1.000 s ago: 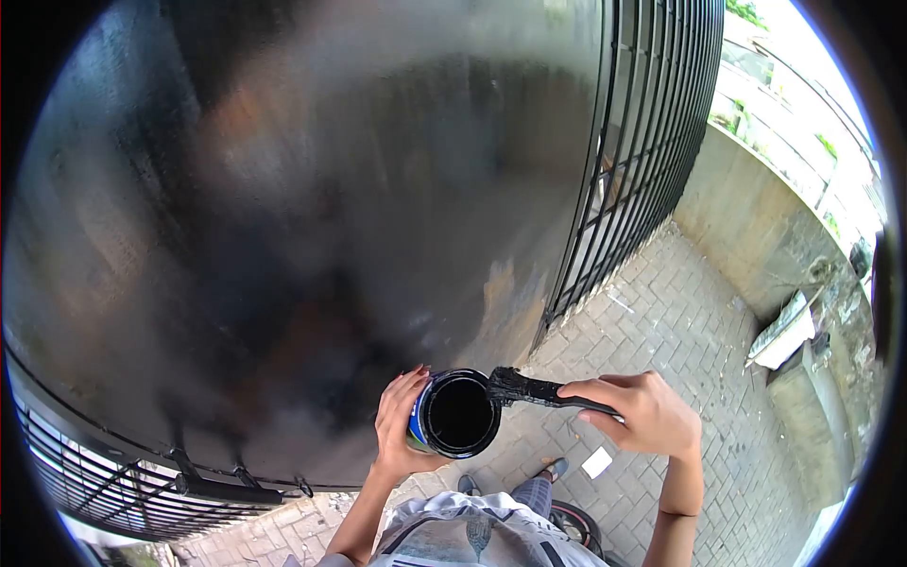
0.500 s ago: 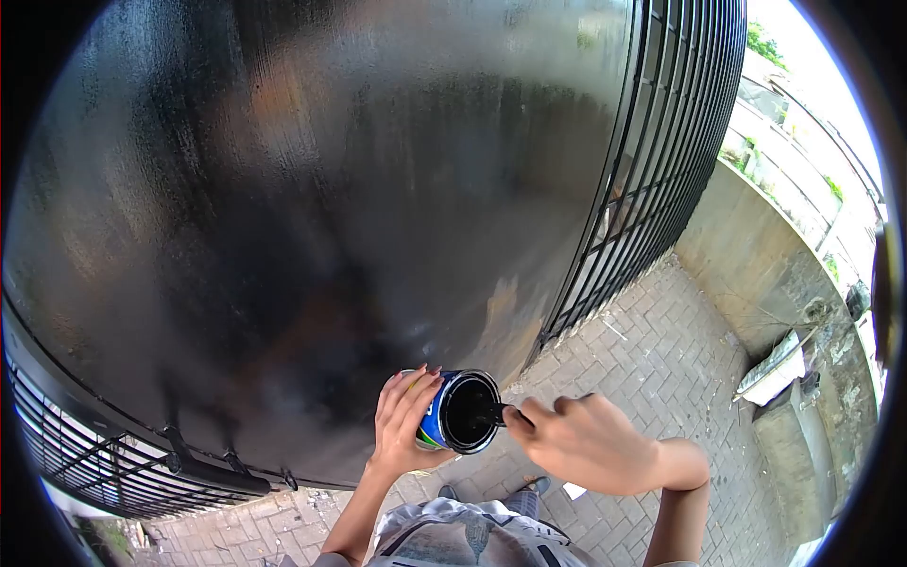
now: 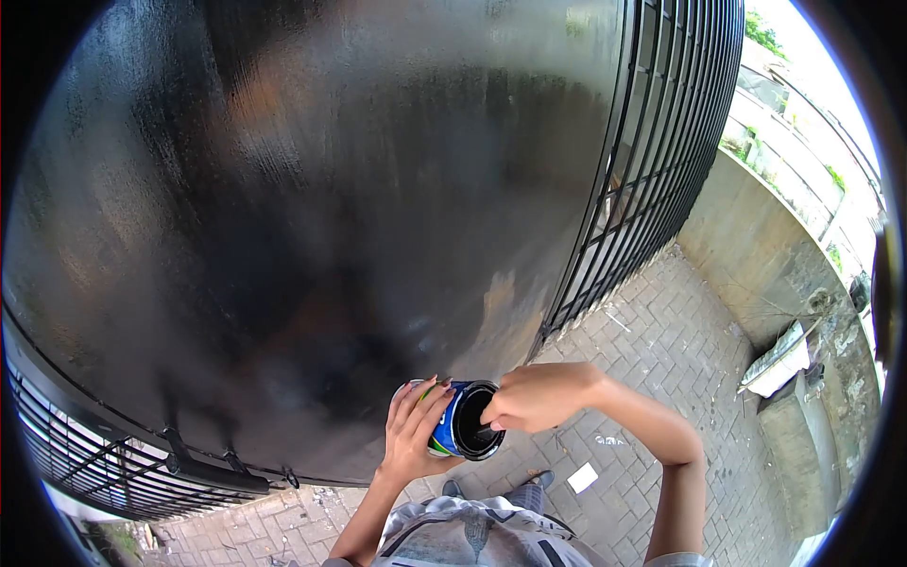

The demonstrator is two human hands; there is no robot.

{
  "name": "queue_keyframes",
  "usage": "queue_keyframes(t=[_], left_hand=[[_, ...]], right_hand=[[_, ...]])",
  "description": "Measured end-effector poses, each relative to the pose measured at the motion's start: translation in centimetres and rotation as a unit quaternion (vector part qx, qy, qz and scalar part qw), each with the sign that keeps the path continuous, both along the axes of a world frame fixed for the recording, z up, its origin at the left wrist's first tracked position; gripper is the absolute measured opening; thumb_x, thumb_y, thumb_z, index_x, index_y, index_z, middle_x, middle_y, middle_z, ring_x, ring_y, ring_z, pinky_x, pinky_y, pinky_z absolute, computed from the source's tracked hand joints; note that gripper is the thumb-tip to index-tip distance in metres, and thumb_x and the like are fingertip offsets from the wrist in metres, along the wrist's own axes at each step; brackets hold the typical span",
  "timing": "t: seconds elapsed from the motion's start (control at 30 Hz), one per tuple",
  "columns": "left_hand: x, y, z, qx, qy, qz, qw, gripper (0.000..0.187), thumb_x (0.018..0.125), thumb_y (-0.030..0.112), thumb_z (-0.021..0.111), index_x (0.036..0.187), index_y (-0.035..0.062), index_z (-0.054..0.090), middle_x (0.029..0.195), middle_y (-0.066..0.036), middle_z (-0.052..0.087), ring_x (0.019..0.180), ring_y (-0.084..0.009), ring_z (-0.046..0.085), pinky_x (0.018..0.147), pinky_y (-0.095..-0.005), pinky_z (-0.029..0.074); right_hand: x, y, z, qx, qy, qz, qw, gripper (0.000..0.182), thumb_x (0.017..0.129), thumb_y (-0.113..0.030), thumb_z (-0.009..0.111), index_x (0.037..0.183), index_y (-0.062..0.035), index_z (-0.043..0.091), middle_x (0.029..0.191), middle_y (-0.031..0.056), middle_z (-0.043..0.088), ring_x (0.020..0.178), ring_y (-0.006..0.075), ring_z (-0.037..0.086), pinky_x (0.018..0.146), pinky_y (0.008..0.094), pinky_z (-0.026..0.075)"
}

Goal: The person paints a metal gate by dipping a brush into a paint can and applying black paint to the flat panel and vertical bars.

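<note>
My left hand is wrapped round a paint can with a blue and green label, tilted so its mouth faces up towards me. Black paint coats the inside and the rim. At the mouth, the fingers of my right hand are closed on a paintbrush; only a bit of its dark handle shows, and its head is hidden inside the can. Close in front stands a large metal panel, glossy black with streaks, and with a brownish patch near its lower right edge.
Black bars adjoin the panel on the right. Brick paving lies below, with a white scrap near my feet. A low concrete wall runs along the right, with a white sack-like object against it.
My right hand has moved left and up over the can's mouth, and the paintbrush is deeper inside. The can has shifted slightly right and down with my left hand.
</note>
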State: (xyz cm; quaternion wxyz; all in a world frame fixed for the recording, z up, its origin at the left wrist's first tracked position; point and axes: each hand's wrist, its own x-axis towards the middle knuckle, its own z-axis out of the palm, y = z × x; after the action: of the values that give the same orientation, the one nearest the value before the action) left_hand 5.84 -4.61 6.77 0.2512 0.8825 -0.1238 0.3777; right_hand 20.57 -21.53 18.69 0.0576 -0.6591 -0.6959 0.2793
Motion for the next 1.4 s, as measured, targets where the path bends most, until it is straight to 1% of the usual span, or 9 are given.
queue_keyframes(t=[0.1,0.37,0.5,0.6,0.77,1.0,1.07,1.2,1.4], left_hand=[[-0.3,0.3,-0.4,-0.021,-0.004,0.023,1.000,0.088,0.048,0.029,0.088,0.124,0.0029,0.053,0.126,-0.015,0.057,0.118,-0.0332,0.054,0.102,-0.0483,0.037],[-0.3,1.1,-2.1,-0.218,0.042,0.060,0.973,0.103,0.049,0.030,0.093,0.132,-0.0031,0.041,0.123,-0.019,0.058,0.111,-0.0300,0.059,0.098,-0.0385,0.045],[-0.8,1.3,-2.7,-0.310,0.060,0.018,0.949,0.106,0.049,0.029,0.093,0.133,-0.0047,0.038,0.121,-0.018,0.058,0.111,-0.0258,0.059,0.098,-0.0365,0.045],[-1.7,1.5,-2.6,-0.292,0.074,0.021,0.953,0.109,0.048,0.028,0.093,0.135,-0.0051,0.036,0.121,-0.018,0.058,0.111,-0.0258,0.059,0.098,-0.0367,0.045],[-2.7,2.2,-2.5,-0.278,0.097,0.026,0.955,0.111,0.047,0.028,0.094,0.135,-0.0052,0.035,0.121,-0.018,0.058,0.111,-0.0259,0.058,0.099,-0.0369,0.045],[-4.0,3.1,-2.8,-0.286,0.122,0.036,0.950,0.112,0.046,0.027,0.093,0.136,-0.0052,0.035,0.121,-0.017,0.058,0.112,-0.0262,0.058,0.099,-0.0377,0.045],[-4.3,3.4,-3.0,-0.277,0.119,0.041,0.953,0.112,0.046,0.026,0.093,0.136,-0.0046,0.035,0.121,-0.017,0.057,0.112,-0.0260,0.058,0.099,-0.0377,0.045],[-4.2,3.6,-3.4,-0.285,0.132,0.044,0.948,0.112,0.046,0.025,0.093,0.137,-0.0035,0.034,0.121,-0.016,0.057,0.112,-0.0258,0.058,0.099,-0.0376,0.045],[-3.8,3.3,-2.8,-0.301,0.119,0.013,0.946,0.112,0.046,0.025,0.092,0.137,-0.0034,0.034,0.122,-0.016,0.056,0.112,-0.0257,0.057,0.099,-0.0370,0.044]], right_hand=[[1.2,-1.5,-0.1,-0.081,0.208,-0.146,0.964,0.029,0.098,-0.020,0.050,0.119,-0.0042,0.060,0.062,0.0031,0.055,0.046,0.0114,0.053,0.046,0.0269,0.042],[1.6,-6.2,-9.3,0.126,0.574,-0.360,0.725,0.032,0.095,-0.021,0.058,0.121,-0.0034,0.062,0.071,0.0005,0.056,0.048,0.0050,0.043,0.043,0.0206,0.032],[1.6,-4.7,-13.7,0.334,0.507,-0.466,0.643,0.030,0.088,-0.011,0.064,0.118,-0.0074,0.066,0.070,0.0012,0.057,0.049,0.0077,0.044,0.043,0.0217,0.033],[1.7,-1.1,-19.9,0.527,0.085,-0.426,0.730,0.038,0.081,-0.003,0.067,0.118,-0.0104,0.066,0.068,0.0046,0.055,0.047,0.0123,0.044,0.043,0.0241,0.034],[0.8,4.3,-25.2,0.553,-0.031,-0.457,0.696,0.051,0.075,0.000,0.067,0.123,-0.0163,0.063,0.072,0.0055,0.055,0.056,0.0221,0.057,0.051,0.0341,0.047],[0.3,3.5,-32.6,0.361,-0.080,-0.477,0.797,0.039,0.080,-0.009,0.060,0.120,-0.0122,0.062,0.074,0.0106,0.058,0.057,0.0299,0.062,0.051,0.0398,0.051],[1.3,2.5,-31.8,0.302,-0.083,-0.480,0.819,0.040,0.081,-0.010,0.058,0.120,-0.0117,0.061,0.075,0.0126,0.059,0.058,0.0322,0.062,0.052,0.0418,0.052],[0.9,3.6,-17.8,0.364,-0.127,-0.428,0.817,0.043,0.078,-0.009,0.058,0.121,-0.0093,0.060,0.088,0.0157,0.060,0.066,0.0318,0.064,0.058,0.0404,0.053],[0.5,4.0,-14.2,0.581,-0.149,-0.416,0.684,0.058,0.072,-0.002,0.066,0.128,-0.0141,0.056,0.077,0.0060,0.048,0.058,0.0234,0.057,0.050,0.0349,0.050]])
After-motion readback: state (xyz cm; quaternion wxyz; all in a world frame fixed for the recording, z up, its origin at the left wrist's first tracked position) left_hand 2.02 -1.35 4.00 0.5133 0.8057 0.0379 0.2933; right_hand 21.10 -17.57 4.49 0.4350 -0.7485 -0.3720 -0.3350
